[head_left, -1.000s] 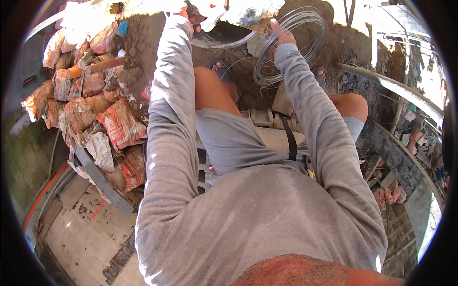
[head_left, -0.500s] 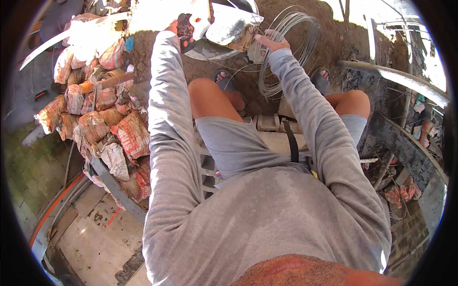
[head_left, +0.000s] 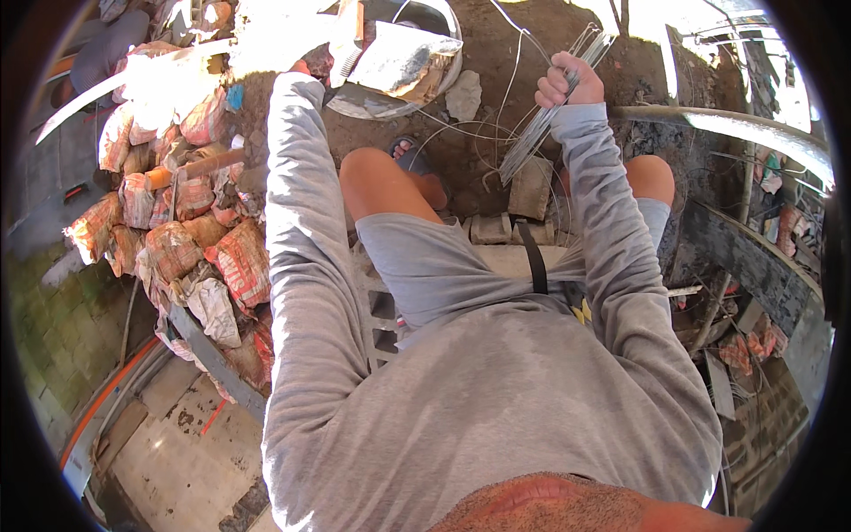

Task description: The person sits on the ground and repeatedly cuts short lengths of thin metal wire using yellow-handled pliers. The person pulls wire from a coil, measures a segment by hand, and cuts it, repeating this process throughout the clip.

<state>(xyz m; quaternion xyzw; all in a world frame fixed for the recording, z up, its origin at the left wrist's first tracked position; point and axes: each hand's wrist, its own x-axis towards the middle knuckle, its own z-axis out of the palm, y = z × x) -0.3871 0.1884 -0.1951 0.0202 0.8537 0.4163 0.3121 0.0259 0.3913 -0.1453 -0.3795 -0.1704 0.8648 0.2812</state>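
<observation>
Currently holding left hand (head_left: 300, 67) out left of round tub (head_left: 370, 105), can't tell finger state through glare. Gripping wire bundle (head_left: 530, 146) in right hand (head_left: 573, 82), with fingers curled tight around it, right of tub, near block (head_left: 532, 189).

Left hand (head_left: 300, 67), left of the basin (head_left: 377, 108), is mostly hidden beyond its sleeve (head_left: 297, 111); grip indeterminable. Basin's far rim cut off.

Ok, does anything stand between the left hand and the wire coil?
Yes, in this view: the round tub and a pale stone lie between the left hand and the wire coil, held in the right hand. Whether they rise to hand height is unclear.
</observation>
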